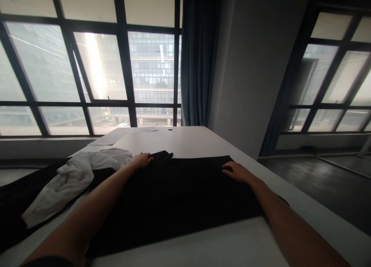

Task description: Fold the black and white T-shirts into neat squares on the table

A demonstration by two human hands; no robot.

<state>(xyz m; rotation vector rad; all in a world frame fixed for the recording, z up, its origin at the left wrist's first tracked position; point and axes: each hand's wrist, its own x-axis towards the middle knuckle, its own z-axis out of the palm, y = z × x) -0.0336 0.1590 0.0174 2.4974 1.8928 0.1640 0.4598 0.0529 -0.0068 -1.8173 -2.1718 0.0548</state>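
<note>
A black cloth [179, 193] lies spread out across the white table, with a small raised fold at its far left edge. My left hand [142, 160] rests on the cloth's far left part, fingers laid out over it. On the far right part, my right hand [235, 171] touches the fabric with its fingers slightly bent and apart. Neither hand shows anything held in it. Beside my left forearm is a crumpled white cloth [77, 176], partly on top of more dark fabric [17, 201].
The white table [191, 141] stretches away toward the windows. Sheets of paper [107, 137] lie near its far left edge. A blue curtain [199, 58] and a grey pillar [255, 66] stand beyond the table, with dark floor at the right.
</note>
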